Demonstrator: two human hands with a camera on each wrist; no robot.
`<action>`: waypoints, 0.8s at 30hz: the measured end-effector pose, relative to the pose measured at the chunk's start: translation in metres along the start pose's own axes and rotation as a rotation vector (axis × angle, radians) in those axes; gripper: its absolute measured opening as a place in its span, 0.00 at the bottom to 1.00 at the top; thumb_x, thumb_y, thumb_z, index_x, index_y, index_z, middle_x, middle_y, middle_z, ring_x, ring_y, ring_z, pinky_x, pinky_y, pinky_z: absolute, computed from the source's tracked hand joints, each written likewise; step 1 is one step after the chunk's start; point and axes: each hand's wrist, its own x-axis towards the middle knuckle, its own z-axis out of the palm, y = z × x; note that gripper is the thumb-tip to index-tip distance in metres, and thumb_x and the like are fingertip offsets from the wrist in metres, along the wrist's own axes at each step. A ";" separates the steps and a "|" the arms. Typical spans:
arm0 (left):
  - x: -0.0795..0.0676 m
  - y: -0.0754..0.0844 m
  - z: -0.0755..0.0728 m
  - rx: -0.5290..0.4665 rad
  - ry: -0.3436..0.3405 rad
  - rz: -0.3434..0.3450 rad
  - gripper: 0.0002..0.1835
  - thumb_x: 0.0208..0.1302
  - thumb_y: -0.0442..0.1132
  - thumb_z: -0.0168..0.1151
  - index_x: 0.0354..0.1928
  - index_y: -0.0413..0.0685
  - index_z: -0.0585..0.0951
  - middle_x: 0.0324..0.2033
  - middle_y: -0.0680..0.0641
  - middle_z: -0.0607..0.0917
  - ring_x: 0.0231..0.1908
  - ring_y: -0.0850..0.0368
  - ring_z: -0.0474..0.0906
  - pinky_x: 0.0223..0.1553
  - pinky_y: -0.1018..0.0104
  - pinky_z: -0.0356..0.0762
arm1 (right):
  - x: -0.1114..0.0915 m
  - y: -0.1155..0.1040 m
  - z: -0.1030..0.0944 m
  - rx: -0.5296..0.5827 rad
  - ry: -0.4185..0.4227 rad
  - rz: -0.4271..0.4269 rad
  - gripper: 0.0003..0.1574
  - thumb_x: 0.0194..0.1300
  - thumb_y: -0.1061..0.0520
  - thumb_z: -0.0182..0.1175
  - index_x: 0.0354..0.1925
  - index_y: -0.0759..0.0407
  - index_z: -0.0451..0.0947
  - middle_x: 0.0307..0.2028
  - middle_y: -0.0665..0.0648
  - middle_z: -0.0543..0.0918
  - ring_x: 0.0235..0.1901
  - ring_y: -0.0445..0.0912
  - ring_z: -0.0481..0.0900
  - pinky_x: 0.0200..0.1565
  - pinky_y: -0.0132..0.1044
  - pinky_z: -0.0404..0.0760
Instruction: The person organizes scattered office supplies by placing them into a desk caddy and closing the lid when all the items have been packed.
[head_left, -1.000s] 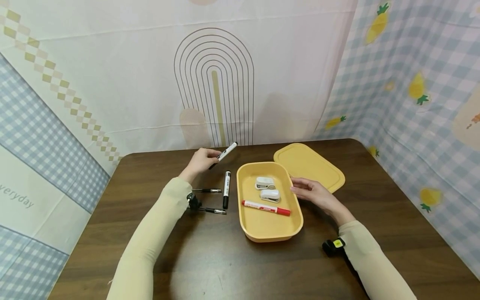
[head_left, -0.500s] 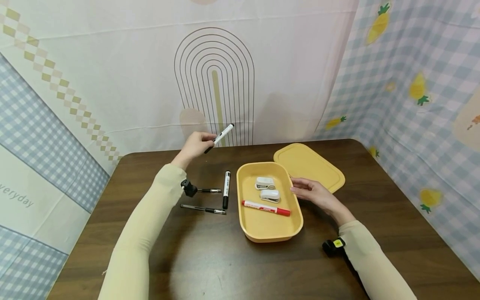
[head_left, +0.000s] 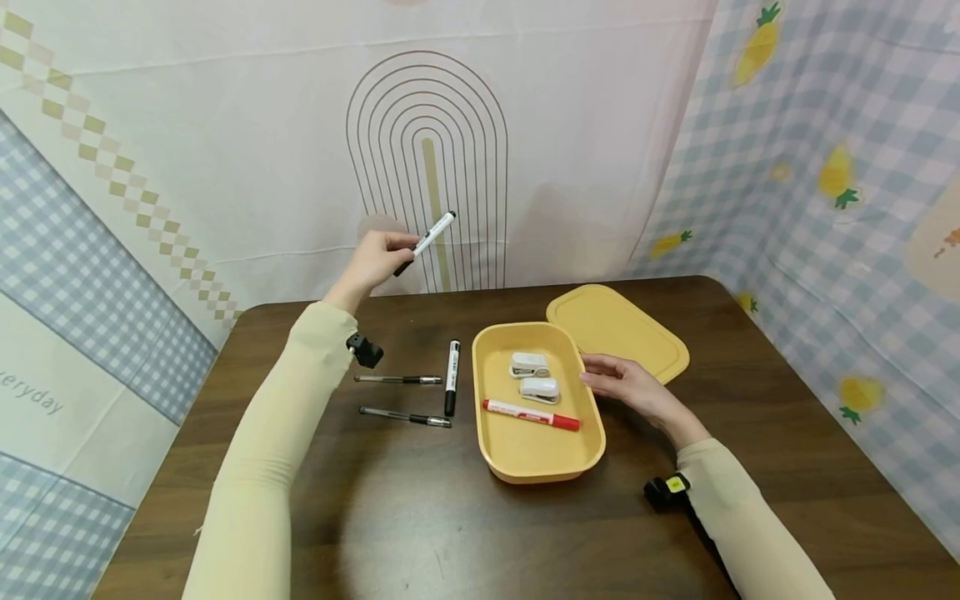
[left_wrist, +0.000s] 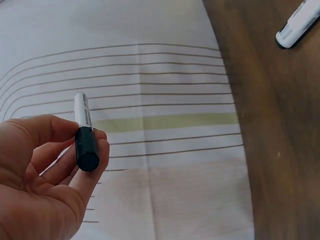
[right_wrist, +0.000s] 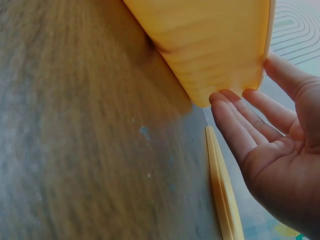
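My left hand point(head_left: 373, 257) is raised off the table near the back wall, pinching a white marker with a black cap point(head_left: 431, 236) between thumb and fingers. In the left wrist view the marker's black cap point(left_wrist: 87, 152) points at the camera. My right hand point(head_left: 637, 392) touches the right side of a yellow box point(head_left: 543, 454). Seen from the right wrist, its thumb is at the rim and its fairly straight fingertips meet the outer wall. Inside the box lie a red marker point(head_left: 531, 414) and two small white staplers point(head_left: 529, 365), side by side.
Left of the box lie another black-capped white marker point(head_left: 452, 377) and two black pens, one pen point(head_left: 397, 380) behind the other pen point(head_left: 405, 417). The yellow lid point(head_left: 618, 329) lies behind and right of the box. A patterned cloth backdrop point(head_left: 300, 150) stands along the table's back edge.
My left hand has lifted the marker up and to the left, away from the table, uncovering both pens. The right hand and the box have stayed in place.
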 end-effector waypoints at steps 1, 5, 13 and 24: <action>0.001 0.001 -0.002 -0.007 0.004 0.000 0.19 0.71 0.31 0.57 0.61 0.37 0.80 0.56 0.36 0.82 0.47 0.52 0.76 0.45 0.65 0.72 | 0.000 0.000 0.000 -0.001 0.000 0.000 0.39 0.73 0.53 0.61 0.73 0.71 0.61 0.67 0.73 0.70 0.62 0.56 0.74 0.54 0.36 0.80; 0.001 0.004 -0.006 -0.026 0.010 -0.002 0.19 0.71 0.30 0.56 0.62 0.36 0.80 0.56 0.36 0.82 0.49 0.52 0.76 0.46 0.66 0.72 | 0.000 0.000 0.000 -0.005 0.006 0.000 0.39 0.73 0.52 0.61 0.72 0.70 0.62 0.67 0.73 0.70 0.63 0.58 0.74 0.54 0.36 0.80; -0.003 0.008 -0.001 -0.002 -0.017 0.019 0.19 0.71 0.32 0.57 0.62 0.39 0.80 0.55 0.37 0.83 0.47 0.52 0.76 0.44 0.65 0.72 | 0.000 0.001 0.000 -0.004 0.014 -0.001 0.39 0.73 0.52 0.62 0.72 0.70 0.63 0.67 0.72 0.70 0.62 0.54 0.75 0.54 0.36 0.80; -0.014 0.024 0.022 0.020 -0.125 0.066 0.19 0.72 0.34 0.59 0.62 0.42 0.81 0.52 0.39 0.85 0.35 0.54 0.75 0.32 0.67 0.70 | -0.001 -0.001 -0.001 0.011 0.005 0.004 0.40 0.72 0.52 0.62 0.72 0.71 0.62 0.66 0.73 0.70 0.60 0.52 0.77 0.54 0.36 0.80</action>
